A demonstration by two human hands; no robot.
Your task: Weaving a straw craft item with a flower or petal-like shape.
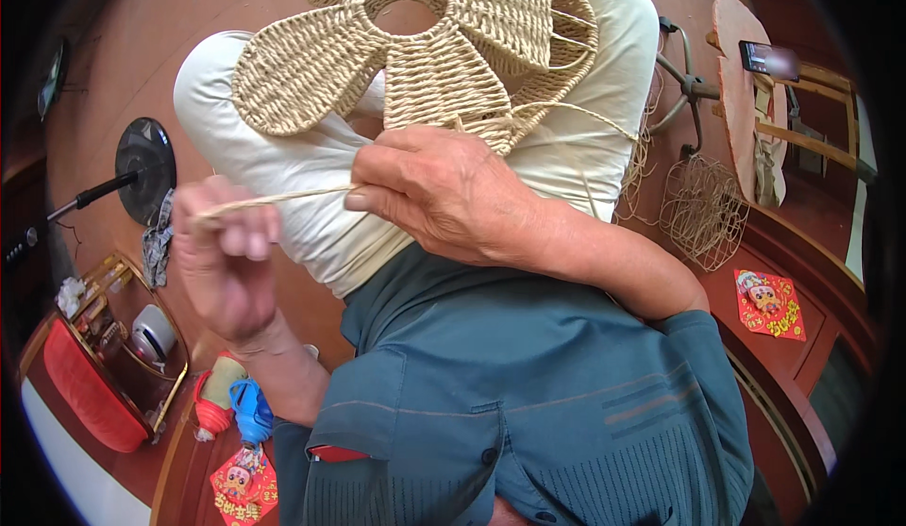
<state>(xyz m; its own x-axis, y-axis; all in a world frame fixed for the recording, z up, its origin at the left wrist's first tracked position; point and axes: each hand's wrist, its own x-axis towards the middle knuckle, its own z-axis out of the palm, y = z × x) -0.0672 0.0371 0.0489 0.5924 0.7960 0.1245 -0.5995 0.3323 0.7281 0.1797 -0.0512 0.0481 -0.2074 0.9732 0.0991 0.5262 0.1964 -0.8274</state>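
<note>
A flower-shaped woven piece [444,78] of twisted straw-coloured cord lies across my lap, with broad petals around a round ring-shaped opening. Some bare frame rods show along its right side. At its near edge, my right hand [444,186] pinches a length of cord [302,194] between thumb and fingers. The cord runs leftward to my left hand [226,252], whose curled, slightly blurred fingers are closed on it. Behind my right hand, the petal's lower edge is partly hidden. Another loose strand [585,116] trails from the piece toward my right knee.
A tangle of cord [703,210] hangs by a metal stand at the right. Farther right is a round-topped stool [741,101] carrying a phone [769,61]. On the left are a black round base [146,169], a red-cushioned chair [90,389] and a blue object [252,411].
</note>
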